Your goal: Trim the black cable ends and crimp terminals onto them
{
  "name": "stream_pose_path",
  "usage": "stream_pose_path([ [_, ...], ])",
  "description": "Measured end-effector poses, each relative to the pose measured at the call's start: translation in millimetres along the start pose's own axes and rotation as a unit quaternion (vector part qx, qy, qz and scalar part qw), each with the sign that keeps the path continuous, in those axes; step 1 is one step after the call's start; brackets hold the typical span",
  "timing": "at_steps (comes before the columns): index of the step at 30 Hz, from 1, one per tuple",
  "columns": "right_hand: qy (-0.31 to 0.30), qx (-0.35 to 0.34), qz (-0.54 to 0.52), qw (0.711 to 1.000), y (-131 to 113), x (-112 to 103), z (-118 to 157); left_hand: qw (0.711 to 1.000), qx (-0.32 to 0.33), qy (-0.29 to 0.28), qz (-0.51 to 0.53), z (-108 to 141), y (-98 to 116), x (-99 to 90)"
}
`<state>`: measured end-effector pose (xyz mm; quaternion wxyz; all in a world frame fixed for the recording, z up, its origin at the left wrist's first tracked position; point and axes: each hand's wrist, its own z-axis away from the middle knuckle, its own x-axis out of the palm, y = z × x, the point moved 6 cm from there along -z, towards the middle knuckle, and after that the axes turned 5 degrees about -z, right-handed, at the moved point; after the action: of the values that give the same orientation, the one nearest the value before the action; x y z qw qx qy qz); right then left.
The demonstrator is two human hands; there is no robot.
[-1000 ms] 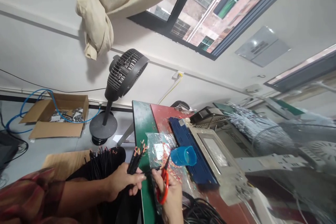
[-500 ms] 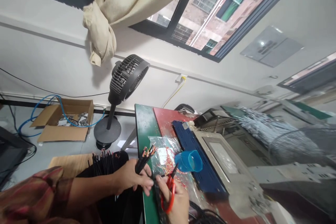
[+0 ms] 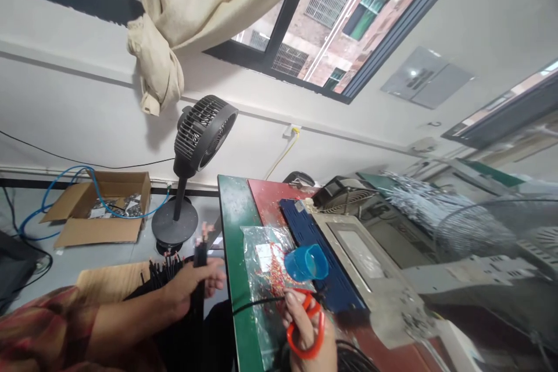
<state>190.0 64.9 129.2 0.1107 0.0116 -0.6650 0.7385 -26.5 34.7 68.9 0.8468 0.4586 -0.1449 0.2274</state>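
Observation:
My left hand [image 3: 192, 282] is closed round a bundle of black cables [image 3: 199, 267], whose stripped copper-coloured ends are blurred at the top. Red-handled scissors [image 3: 307, 334] hang on the fingers of my right hand [image 3: 309, 325]. That hand also pinches a single black cable [image 3: 257, 303], which runs left across the table edge. Beyond my right hand, a blue cup [image 3: 306, 263] lies on its side. Small red and yellow scraps [image 3: 277, 270] are scattered on a clear plastic bag [image 3: 250, 244] with a white label. More black cables [image 3: 168, 267] rest near my lap, behind the left forearm.
A green and red table [image 3: 231, 209] bears a dark blue tray [image 3: 300, 221] and a beige machine [image 3: 392, 314]. Black cables [image 3: 353, 357] lie coiled at the lower right. A standing fan [image 3: 200, 133] and an open cardboard box [image 3: 100, 232] are on the left.
My left hand has moved left with the bundle, away from my right hand. My right hand has shifted right, and a single cable now stretches from it. The view has turned slightly.

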Motion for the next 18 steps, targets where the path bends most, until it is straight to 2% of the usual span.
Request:
stream_pose_path([
  [1,0.022,-0.026,0.042,0.999,-3,-4,-2,0.998,0.015,0.069,0.002,2,1,-15.4],
  [2,0.027,-0.047,0.087,0.995,-5,-5,-2,0.994,0.047,0.096,-0.016,7,5,-24.7],
  [4,-0.013,-0.077,0.157,0.985,-6,6,-1,0.99,0.098,0.07,-0.071,17,13,-26.6],
  [7,-0.111,-0.105,0.182,0.971,-3,33,9,0.969,0.152,-0.029,-0.192,35,26,0.0],
  [9,-0.139,-0.111,0.174,0.969,-1,42,14,0.946,0.165,-0.09,-0.265,40,31,25.9],
  [11,-0.156,-0.096,0.16,0.97,3,42,14,0.92,0.171,-0.161,-0.313,39,33,51.5],
  [14,-0.122,-0.055,0.121,0.983,10,26,6,0.909,0.162,-0.236,-0.303,29,31,75.2],
  [16,-0.081,-0.016,0.081,0.993,15,15,2,0.918,0.144,-0.248,-0.272,21,28,81.3],
  [18,-0.064,0.02,0.023,0.998,19,14,3,0.931,0.116,-0.25,-0.24,16,26,85.3],
])
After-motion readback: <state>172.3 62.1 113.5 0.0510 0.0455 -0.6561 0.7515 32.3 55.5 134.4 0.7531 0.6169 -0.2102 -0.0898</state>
